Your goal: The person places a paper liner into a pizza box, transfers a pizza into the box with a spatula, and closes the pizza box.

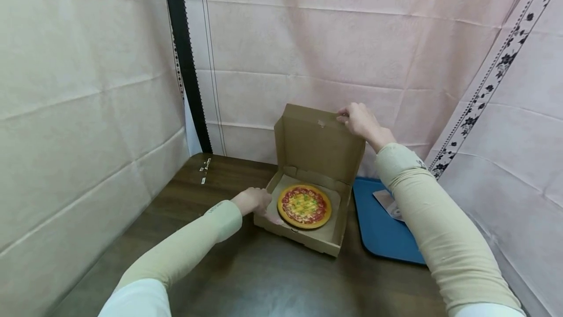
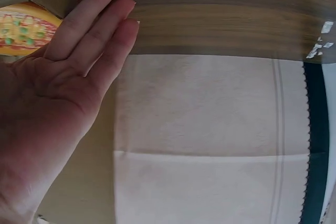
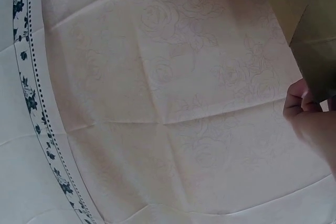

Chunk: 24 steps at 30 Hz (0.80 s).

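A brown cardboard pizza box (image 1: 326, 247) stands on the table with its lid (image 1: 314, 138) raised. Inside it, on a pale sheet, lies a round pizza (image 1: 304, 205) with red and yellow topping. My right hand (image 1: 358, 120) pinches the lid's upper right corner; the right wrist view shows the curled fingers (image 3: 296, 98) at the cardboard edge. At the box's left wall is my left hand (image 1: 252, 200). In the left wrist view its fingers (image 2: 97, 38) are straight, palm toward the camera, with the pizza partly visible behind; the thumb is hidden there.
A blue tray (image 1: 374, 234) lies right of the box, partly under my right forearm, with a flat printed piece (image 1: 388, 203) on it. Small whitish bits (image 1: 204, 170) mark the table's far left. Light cloth (image 1: 352, 48) hangs close behind and at both sides.
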Each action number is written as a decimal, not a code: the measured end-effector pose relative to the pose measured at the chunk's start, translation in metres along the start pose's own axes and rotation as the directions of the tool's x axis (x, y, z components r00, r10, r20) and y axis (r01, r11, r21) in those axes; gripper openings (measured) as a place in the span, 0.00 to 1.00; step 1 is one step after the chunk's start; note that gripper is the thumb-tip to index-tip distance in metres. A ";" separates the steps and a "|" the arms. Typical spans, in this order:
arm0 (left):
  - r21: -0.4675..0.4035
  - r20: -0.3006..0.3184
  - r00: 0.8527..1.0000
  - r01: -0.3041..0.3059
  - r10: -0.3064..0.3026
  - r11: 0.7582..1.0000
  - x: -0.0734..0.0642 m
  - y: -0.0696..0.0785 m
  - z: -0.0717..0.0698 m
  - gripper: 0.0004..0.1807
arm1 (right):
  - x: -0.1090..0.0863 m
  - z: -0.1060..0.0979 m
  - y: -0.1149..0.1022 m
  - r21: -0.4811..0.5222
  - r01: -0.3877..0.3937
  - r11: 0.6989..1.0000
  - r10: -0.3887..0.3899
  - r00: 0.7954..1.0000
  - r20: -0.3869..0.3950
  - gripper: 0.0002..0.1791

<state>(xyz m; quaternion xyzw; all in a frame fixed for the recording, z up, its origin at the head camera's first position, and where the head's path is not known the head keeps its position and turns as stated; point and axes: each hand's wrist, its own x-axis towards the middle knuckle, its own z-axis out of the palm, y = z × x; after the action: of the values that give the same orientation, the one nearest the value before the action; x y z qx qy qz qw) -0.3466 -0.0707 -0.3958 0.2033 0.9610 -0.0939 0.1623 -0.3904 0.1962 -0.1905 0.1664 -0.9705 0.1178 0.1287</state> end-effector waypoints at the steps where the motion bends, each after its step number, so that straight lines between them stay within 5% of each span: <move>1: 0.014 -0.009 1.000 -0.001 0.001 1.000 -0.001 0.002 0.001 0.50 | 0.000 0.000 0.000 -0.004 0.004 1.000 -0.004 1.000 -0.002 0.17; 14: 0.087 -0.062 0.994 0.093 -0.088 0.992 -0.017 0.040 0.004 0.54 | 0.003 0.008 -0.006 -0.044 0.054 0.998 -0.056 0.998 -0.040 0.16; 21: 0.141 -0.051 0.991 0.128 -0.122 0.982 -0.021 0.045 0.003 0.55 | 0.003 0.014 -0.008 -0.055 0.086 0.995 -0.090 0.994 -0.062 0.15; 24: 0.101 -0.041 0.992 0.125 -0.121 0.987 -0.022 0.044 0.001 0.53 | 0.001 0.014 -0.007 -0.033 0.085 0.996 -0.087 0.994 -0.063 0.15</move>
<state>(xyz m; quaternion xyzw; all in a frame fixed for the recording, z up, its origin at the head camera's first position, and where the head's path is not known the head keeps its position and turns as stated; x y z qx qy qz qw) -0.3085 -0.0397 -0.3937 0.1532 0.9682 -0.1498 0.1290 -0.3915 0.1856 -0.2022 0.2020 -0.9595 0.1030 0.1673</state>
